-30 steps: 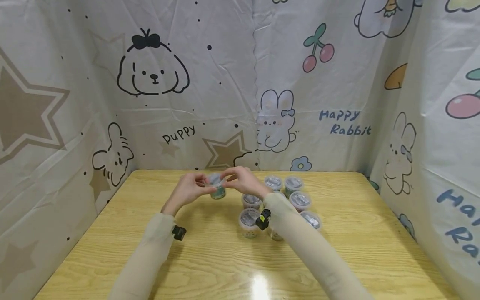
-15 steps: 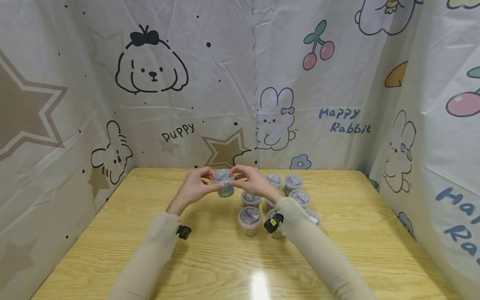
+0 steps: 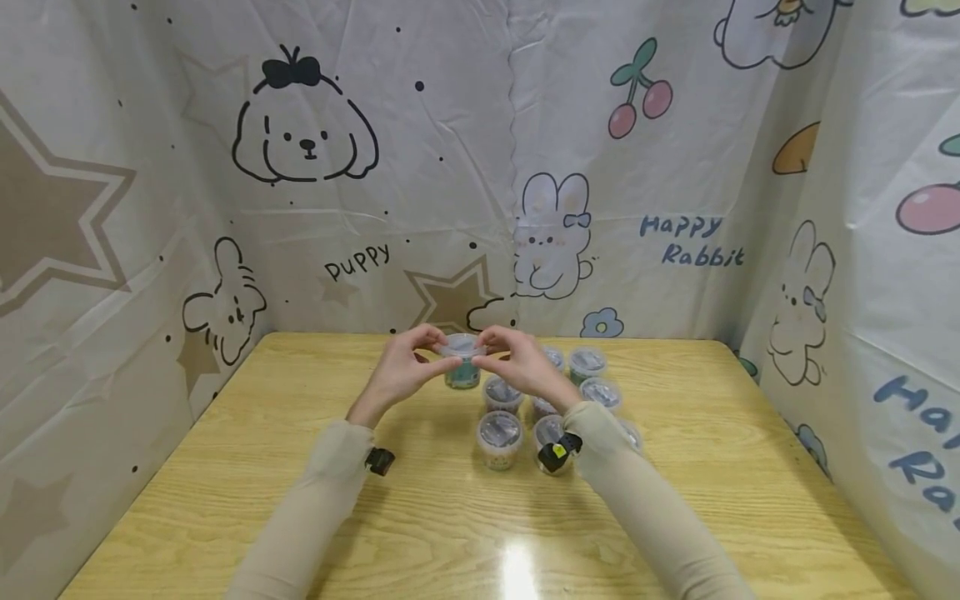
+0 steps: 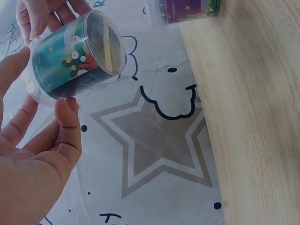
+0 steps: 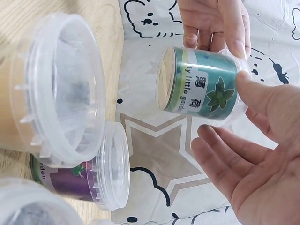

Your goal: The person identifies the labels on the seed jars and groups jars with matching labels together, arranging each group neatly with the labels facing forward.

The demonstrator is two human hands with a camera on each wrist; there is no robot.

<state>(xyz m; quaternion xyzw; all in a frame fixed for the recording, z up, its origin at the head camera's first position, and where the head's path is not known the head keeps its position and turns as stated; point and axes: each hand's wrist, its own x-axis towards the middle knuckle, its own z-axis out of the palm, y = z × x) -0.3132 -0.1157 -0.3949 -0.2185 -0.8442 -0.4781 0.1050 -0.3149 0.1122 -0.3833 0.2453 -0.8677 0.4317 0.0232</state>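
Note:
Between my two hands hangs a clear plastic tub (image 3: 462,375) with a teal label, raised off the table near its back edge. My left hand (image 3: 403,367) pinches its lid rim from the left, and my right hand (image 3: 522,365) pinches the opposite side. In the right wrist view the tub (image 5: 206,86) shows a green leaf picture and the words "little garden". The left wrist view shows the tub's (image 4: 70,61) clear base facing the camera. A similar tub (image 3: 499,440) stands nearest the front, and another (image 3: 502,393) sits below my right hand.
Several more lidded tubs stand in rows on the wooden table (image 3: 337,517), partly behind my right wrist; one (image 3: 587,364) is at the back. A purple-labelled tub (image 5: 70,180) shows in the right wrist view. A printed curtain (image 3: 450,167) encloses the back and sides.
Both hands have carried the teal-labelled tub to the right and slightly upward, toward the rows of tubs. The other tubs have stayed put.

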